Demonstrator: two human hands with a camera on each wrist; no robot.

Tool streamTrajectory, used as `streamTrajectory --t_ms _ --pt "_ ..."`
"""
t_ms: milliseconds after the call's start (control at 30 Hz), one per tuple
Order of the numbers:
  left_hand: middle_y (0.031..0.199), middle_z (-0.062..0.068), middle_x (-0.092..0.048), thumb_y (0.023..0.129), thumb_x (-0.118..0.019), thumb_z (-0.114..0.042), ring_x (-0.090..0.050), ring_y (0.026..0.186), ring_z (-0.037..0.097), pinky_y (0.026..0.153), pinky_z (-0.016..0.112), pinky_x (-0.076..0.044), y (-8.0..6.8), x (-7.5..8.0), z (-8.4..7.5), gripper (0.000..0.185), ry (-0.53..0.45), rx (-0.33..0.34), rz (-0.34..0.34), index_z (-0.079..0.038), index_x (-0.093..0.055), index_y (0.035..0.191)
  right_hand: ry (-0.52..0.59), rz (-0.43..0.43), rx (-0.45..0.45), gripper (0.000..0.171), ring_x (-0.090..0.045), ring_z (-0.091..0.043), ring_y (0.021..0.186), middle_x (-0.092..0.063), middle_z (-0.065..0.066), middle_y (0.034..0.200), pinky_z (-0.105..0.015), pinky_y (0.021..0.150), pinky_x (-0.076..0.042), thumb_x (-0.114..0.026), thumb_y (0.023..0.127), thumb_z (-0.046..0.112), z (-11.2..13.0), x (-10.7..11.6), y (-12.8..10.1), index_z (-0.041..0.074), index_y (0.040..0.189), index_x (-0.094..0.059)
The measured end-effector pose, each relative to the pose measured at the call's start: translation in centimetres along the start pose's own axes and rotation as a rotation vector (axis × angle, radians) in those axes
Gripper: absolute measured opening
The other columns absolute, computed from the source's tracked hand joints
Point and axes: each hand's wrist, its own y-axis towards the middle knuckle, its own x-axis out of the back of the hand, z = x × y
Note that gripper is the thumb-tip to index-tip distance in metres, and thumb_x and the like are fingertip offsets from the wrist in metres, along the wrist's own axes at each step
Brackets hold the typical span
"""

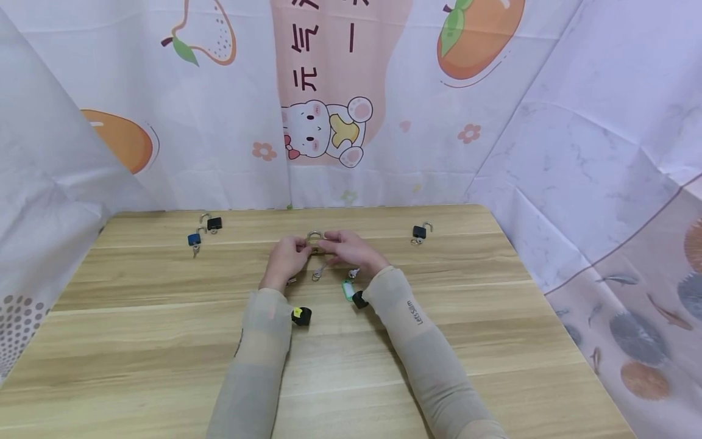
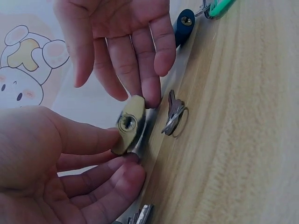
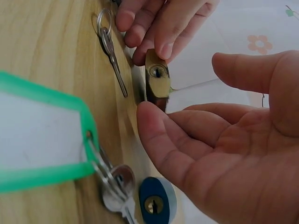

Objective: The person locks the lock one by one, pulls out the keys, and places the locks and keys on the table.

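A small brass padlock (image 1: 314,241) is held just above the wooden table (image 1: 164,341) at its middle, keyhole end (image 2: 126,123) facing the wrist cameras. My left hand (image 1: 287,258) pinches its body between thumb and fingers (image 2: 119,175). My right hand (image 1: 351,246) has straight fingers, and one fingertip (image 3: 148,116) touches the padlock (image 3: 157,79); its thumb stands apart. A loose key on a ring (image 2: 174,116) lies on the table right beside the padlock.
A green key tag (image 1: 348,288) with keys and a dark blue padlock (image 3: 156,200) lie near my right forearm. A black-and-yellow item (image 1: 301,316) sits by my left forearm. Padlocks stand at the back left (image 1: 214,223), (image 1: 194,239) and back right (image 1: 419,231). Cloth walls surround the table.
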Motion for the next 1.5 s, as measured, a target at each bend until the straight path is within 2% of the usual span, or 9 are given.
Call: streamTrajectory --t_ms 233,333,433,600,767,1000,1167,1333,1500 --pt "0.105 0.016 -0.068 0.100 -0.063 -0.016 -0.061 0.093 0.028 0.082 0.042 -0.052 -0.4 0.5 -0.7 0.027 0.018 -0.048 -0.047 0.004 -0.069 0.117 -0.041 0.019 0.024 0.059 -0.061 -0.031 0.120 -0.056 -0.019 0.143 -0.041 0.101 -0.052 -0.052 0.108 0.024 0.2 0.6 -0.4 -0.002 0.157 -0.030" --pt "0.113 0.017 -0.070 0.099 -0.064 -0.016 -0.064 0.099 0.029 0.086 0.043 -0.053 -0.6 0.8 -1.1 0.035 -0.020 -0.083 -0.070 0.004 -0.066 0.128 -0.058 0.033 0.033 0.060 -0.062 -0.031 0.120 -0.054 -0.017 0.146 -0.042 0.103 -0.051 -0.052 0.108 0.027 0.1 1.0 -0.5 0.002 0.158 -0.030" --pt "0.120 0.017 -0.068 0.100 -0.063 -0.018 -0.065 0.106 0.030 0.089 0.044 -0.054 -0.7 1.0 -1.4 0.039 -0.054 -0.116 -0.057 0.002 -0.063 0.133 -0.075 0.033 0.059 0.061 -0.060 -0.031 0.122 -0.054 -0.017 0.146 -0.043 0.105 -0.049 -0.053 0.107 0.030 -0.1 1.8 -0.6 0.005 0.158 -0.030" --pt "0.124 0.016 -0.067 0.101 -0.063 -0.018 -0.065 0.108 0.031 0.092 0.045 -0.055 -0.8 0.9 -1.8 0.037 -0.102 -0.184 -0.029 -0.001 -0.064 0.133 -0.030 -0.038 0.134 0.058 -0.055 -0.036 0.129 -0.053 -0.018 0.147 -0.047 0.108 -0.046 -0.055 0.106 0.028 -0.5 3.7 -1.1 0.005 0.156 -0.035" --pt "0.125 0.018 -0.066 0.102 -0.063 -0.016 -0.066 0.106 0.031 0.091 0.044 -0.056 -0.8 0.1 -2.4 0.035 -0.127 -0.250 0.004 0.000 -0.064 0.133 0.018 -0.145 0.193 0.053 -0.047 -0.042 0.134 -0.047 -0.024 0.148 -0.052 0.109 -0.044 -0.056 0.106 0.023 -1.2 6.6 -2.4 0.003 0.153 -0.040" --pt "0.133 0.017 -0.063 0.101 -0.064 -0.017 -0.068 0.106 0.027 0.090 0.041 -0.058 -1.8 -1.5 -5.2 0.037 -0.143 -0.328 0.062 -0.003 -0.062 0.136 -0.151 -0.338 0.256 0.051 -0.050 -0.042 0.130 -0.050 -0.026 0.146 -0.055 0.105 -0.046 -0.056 0.106 0.023 -2.7 11.9 -5.4 0.004 0.151 -0.044" --pt "0.132 0.014 -0.063 0.101 -0.064 -0.017 -0.068 0.103 0.022 0.087 0.034 -0.058 -2.7 -3.1 -7.2 0.036 -0.109 -0.418 0.113 -0.004 -0.063 0.134 -0.269 -0.436 0.185 0.052 -0.048 -0.038 0.134 -0.048 -0.024 0.149 -0.054 0.111 -0.039 -0.054 0.107 0.026 -4.4 15.0 -7.4 0.004 0.153 -0.042" --pt "0.128 0.014 -0.065 0.100 -0.066 -0.017 -0.067 0.101 0.021 0.085 0.031 -0.057 -2.9 -4.7 -7.9 0.035 -0.074 -0.455 0.147 -0.003 -0.064 0.132 -0.349 -0.455 0.117 0.052 -0.044 -0.040 0.137 -0.046 -0.027 0.149 -0.054 0.114 -0.035 -0.052 0.108 0.023 -5.8 16.9 -8.0 -0.003 0.152 -0.040" --pt "0.134 0.016 -0.063 0.101 -0.065 -0.018 -0.069 0.106 0.022 0.088 0.032 -0.057 -2.6 -6.3 -8.0 0.038 -0.143 -0.393 0.229 -0.002 -0.061 0.136 -0.485 -0.420 0.081 0.048 -0.047 -0.044 0.133 -0.047 -0.031 0.147 -0.055 0.112 -0.039 -0.051 0.107 0.013 -6.7 17.4 -7.5 -0.009 0.149 -0.041"
